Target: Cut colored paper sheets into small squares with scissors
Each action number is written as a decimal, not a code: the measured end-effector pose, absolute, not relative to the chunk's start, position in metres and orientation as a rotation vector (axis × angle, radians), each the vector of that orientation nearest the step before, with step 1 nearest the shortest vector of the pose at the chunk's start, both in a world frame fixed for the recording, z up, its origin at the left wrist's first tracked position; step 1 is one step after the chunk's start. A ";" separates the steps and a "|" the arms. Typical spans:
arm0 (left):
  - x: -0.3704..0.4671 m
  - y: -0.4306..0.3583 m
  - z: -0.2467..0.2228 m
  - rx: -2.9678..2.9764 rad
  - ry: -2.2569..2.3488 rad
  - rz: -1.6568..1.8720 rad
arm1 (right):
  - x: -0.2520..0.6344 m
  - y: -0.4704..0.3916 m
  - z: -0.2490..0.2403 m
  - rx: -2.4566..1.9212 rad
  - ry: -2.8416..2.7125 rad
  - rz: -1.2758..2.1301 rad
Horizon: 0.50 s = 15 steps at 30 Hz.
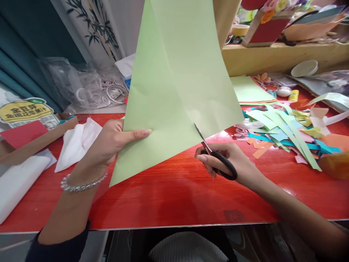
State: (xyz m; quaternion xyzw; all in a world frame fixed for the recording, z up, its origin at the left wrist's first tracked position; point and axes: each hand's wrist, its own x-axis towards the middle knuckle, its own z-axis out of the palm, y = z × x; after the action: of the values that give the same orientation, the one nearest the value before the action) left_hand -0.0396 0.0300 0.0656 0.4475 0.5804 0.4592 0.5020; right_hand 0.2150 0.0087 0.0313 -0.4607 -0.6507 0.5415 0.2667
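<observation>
A large light green sheet of paper stands raised over the red table, a faint crease running down it. My left hand grips its left edge, thumb lying on the front and the other fingers mostly hidden behind. Black-handled scissors are in my right hand, with fingers around the handles. The scissors' blades meet the sheet near its lower edge, right of the middle; one blade shows in front of the paper. A bracelet of clear beads circles my left wrist.
Colourful paper strips are heaped on the red table at the right, below stacked green sheets and a yellow glue stick. White tissue, a cardboard tray and clear plastic bags lie left. A shelf stands behind.
</observation>
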 end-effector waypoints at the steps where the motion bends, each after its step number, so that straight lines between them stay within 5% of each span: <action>1: -0.040 0.030 0.065 1.082 1.402 1.106 | 0.215 0.009 0.031 -1.235 -1.757 1.456; 15: -0.046 0.030 0.059 1.180 1.270 0.954 | 0.211 0.007 0.036 -1.294 -1.719 1.447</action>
State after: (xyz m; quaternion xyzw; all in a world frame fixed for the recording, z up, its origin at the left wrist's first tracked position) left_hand -0.0455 0.0299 0.0586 0.4983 0.5363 0.4028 0.5494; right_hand 0.2112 0.0066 0.0364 -0.4805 -0.6382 0.5371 0.2708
